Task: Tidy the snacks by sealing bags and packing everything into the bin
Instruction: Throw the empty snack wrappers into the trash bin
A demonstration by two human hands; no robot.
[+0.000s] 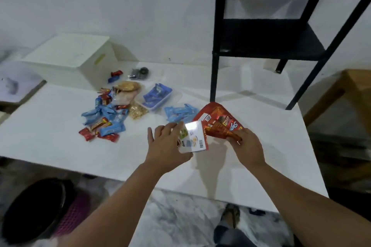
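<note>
My right hand (248,147) pinches the gathered top of an orange-red snack bag (217,121), which tilts up and away over the white table (60,146). My left hand (167,142) grips a white printed card package (192,138) with a barcode, held against the bag's near edge. A heap of small blue and red wrapped snacks (103,119) lies at mid-left of the table. Behind it are clear bags of crackers and nuts (128,90) and a clear tray of blue packets (155,95). The white lidded bin (72,58) stands at the back left.
A black two-tier side table (277,32) stands on the back right of the table. More blue packets (178,112) lie just beyond the bag. A small dark object (140,73) sits near the bin. A dark round basket (36,210) is on the floor, lower left.
</note>
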